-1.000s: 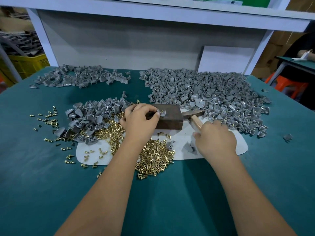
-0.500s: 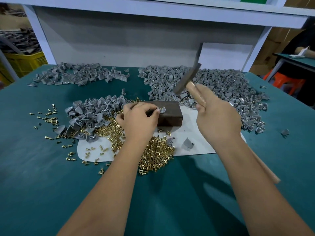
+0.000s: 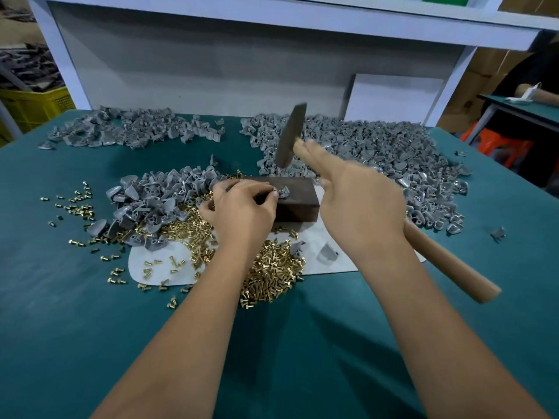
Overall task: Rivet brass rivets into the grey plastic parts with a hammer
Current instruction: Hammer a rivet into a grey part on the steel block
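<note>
— Since a second ago the hammer [image 3: 291, 135] has come up off the dark block [image 3: 298, 195]: its head was lying flat beside the block, and now it hangs tilted above it, blurred.

— Who holds what?

— The right hand [image 3: 361, 204] grips the wooden handle close under the head, forefinger laid straight along it, the other fingers wrapped round. The left hand [image 3: 242, 208] rests on the block's near-left corner, its fingers [image 3: 273, 193] curled and pinching a grey plastic part [image 3: 283, 192] on the block's top face. I cannot tell whether a rivet sits in it.

— And the stock?

— Brass rivets [image 3: 269, 267] are heaped on the white sheet [image 3: 338, 252] in front of the block, with more scattered left across the green counter [image 3: 90, 313]. Unworked grey parts [image 3: 157, 198] are piled left of the block; a far larger pile [image 3: 378, 152] lies behind and right.

— What could go wrong?

— My guess: the fingertips sit touching the part, so a slightly off blow would catch them. A glancing hit could also bend the rivet or kick the small part off the block.
</note>
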{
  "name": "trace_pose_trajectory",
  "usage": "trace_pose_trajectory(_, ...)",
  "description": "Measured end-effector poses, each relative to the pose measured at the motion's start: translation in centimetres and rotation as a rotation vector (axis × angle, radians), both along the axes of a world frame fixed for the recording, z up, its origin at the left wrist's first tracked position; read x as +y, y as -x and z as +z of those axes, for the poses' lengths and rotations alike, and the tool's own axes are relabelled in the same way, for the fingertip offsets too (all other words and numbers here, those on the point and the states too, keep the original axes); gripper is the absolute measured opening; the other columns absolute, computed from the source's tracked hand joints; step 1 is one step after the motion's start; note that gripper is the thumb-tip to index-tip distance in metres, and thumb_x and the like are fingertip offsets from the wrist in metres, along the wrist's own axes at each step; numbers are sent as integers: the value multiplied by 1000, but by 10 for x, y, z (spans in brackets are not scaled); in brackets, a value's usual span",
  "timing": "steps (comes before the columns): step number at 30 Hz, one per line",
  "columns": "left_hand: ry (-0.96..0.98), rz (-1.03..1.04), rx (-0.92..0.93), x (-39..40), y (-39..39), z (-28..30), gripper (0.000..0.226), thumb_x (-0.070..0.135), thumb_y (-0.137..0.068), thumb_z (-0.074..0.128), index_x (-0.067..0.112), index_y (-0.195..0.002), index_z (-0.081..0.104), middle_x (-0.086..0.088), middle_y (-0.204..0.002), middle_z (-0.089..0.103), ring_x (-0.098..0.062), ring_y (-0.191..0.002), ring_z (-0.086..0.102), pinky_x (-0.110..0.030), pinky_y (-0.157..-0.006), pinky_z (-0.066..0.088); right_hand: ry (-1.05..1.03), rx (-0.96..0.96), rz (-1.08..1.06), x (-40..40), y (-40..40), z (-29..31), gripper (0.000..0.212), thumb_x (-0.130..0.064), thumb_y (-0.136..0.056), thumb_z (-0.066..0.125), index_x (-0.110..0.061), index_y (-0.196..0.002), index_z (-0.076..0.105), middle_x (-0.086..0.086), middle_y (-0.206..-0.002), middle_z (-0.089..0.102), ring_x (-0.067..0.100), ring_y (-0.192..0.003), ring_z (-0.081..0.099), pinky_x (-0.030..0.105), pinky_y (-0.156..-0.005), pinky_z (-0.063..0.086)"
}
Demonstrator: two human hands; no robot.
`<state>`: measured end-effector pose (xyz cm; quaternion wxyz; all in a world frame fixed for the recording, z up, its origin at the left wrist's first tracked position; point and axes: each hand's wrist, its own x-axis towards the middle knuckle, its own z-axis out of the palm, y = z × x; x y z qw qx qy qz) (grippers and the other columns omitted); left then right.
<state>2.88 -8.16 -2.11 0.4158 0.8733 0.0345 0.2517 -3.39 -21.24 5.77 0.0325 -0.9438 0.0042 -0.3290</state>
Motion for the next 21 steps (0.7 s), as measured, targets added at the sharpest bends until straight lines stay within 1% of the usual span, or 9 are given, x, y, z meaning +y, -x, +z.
trace_pose_trajectory(2,-13,-3,15,0,0,-1,14,43,-89,65,36,-96,75,24,-103,66,-8,-125,33,-50,-106,17,1,-94,-33,1,3,3,74,-12,-80,66,-51,-136,37,-2,-70,58,20,-48,35,16,-44,12)
trace_pose_trajectory(3,-6,-6,11,0,0,-1,14,42,-89,65,35,-96,75,24,-104,66,-8,-125,33,-51,-107,17,32,-56,-23,1,3,2,74,-12,-82,65,-53,-137,35,-2,-73,58,20,-48,35,18,-43,13)
trace_pose_trajectory(6,27,-25,-4,0,-1,2,12,36,-88,68,32,-95,77,20,-105,68,-12,-127,36,-51,-110,19,110,135,44,1,3,-15,71,-16,-92,52,-56,-140,20,-2,-94,63,25,-60,51,26,-48,25)
trace_pose_trajectory(7,30,-26,-10,0,0,1,12,35,-88,68,32,-94,77,20,-105,68,-12,-127,36,-52,-110,20,107,124,36,1,4,-16,72,-15,-91,52,-56,-141,21,-2,-94,63,25,-60,51,25,-47,23)
trace_pose_trajectory(10,-2,0,-33,0,0,-1,11,40,-87,68,35,-92,76,26,-99,64,-9,-123,37,-48,-105,16,55,-61,-49,5,8,-10,76,-5,-79,64,-46,-139,42,2,-71,55,21,-50,30,18,-45,7)
trace_pose_trajectory(12,-16,2,-46,-1,-1,-3,11,42,-87,67,35,-91,76,27,-96,63,-9,-122,37,-44,-101,14,56,-99,-33,5,10,-12,76,-3,-75,64,-40,-139,46,4,-68,52,22,-50,32,19,-45,12)
trace_pose_trajectory(14,-2,16,-55,-1,-2,-3,9,39,-86,69,35,-89,76,25,-99,67,-12,-122,39,-41,-98,12,110,81,-4,9,12,-18,77,-10,-85,55,-49,-145,26,2,-86,58,26,-62,50,27,-47,22)
trace_pose_trajectory(16,-2,24,-56,-2,-3,-3,9,38,-86,69,34,-89,77,23,-102,68,-13,-122,40,-39,-96,12,118,138,4,8,11,-26,75,-13,-91,48,-52,-146,15,0,-98,58,26,-76,58,30,-50,23)
trace_pose_trajectory(21,-45,4,-44,0,-3,-5,15,44,-88,64,34,-92,75,24,-102,66,-9,-123,36,-44,-100,15,41,-182,-4,11,15,-22,73,-1,-75,63,-34,-138,50,7,-71,54,29,-56,51,30,-52,25)
